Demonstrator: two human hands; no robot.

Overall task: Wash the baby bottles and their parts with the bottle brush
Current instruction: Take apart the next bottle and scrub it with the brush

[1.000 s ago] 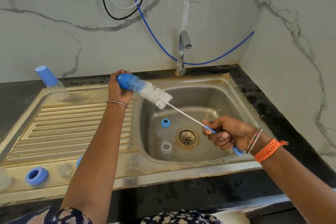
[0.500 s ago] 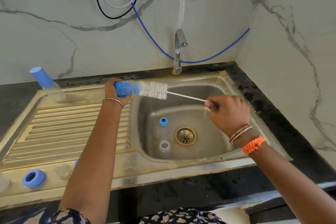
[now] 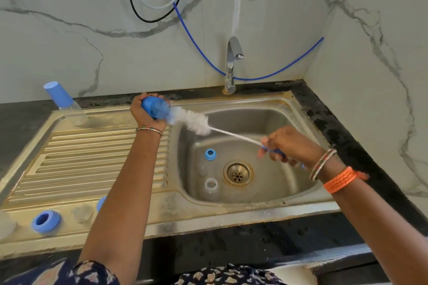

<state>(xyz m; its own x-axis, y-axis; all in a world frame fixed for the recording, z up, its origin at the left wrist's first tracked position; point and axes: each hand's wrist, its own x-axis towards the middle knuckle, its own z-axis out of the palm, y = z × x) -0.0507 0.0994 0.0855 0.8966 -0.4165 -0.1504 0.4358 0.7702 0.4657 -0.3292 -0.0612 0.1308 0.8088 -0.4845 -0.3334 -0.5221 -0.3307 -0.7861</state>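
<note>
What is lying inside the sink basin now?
In the sink basin: a blue ring, a clear bottle neck part, and the drain. The right hand covers some of the floor.

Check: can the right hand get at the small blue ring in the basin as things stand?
Probably not yet: the right hand grips the bottle brush handle. The small blue plastic ring lies uncovered on the basin floor, so the path looks free.

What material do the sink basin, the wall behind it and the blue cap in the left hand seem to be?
Sink basin: likely stainless steel, brushed and dull, with yellowish stains round the drain.
Wall: glossy marble or marble-look panel, white with grey veins.
Blue cap, gripped by the left hand: probably smooth matte plastic.
</note>
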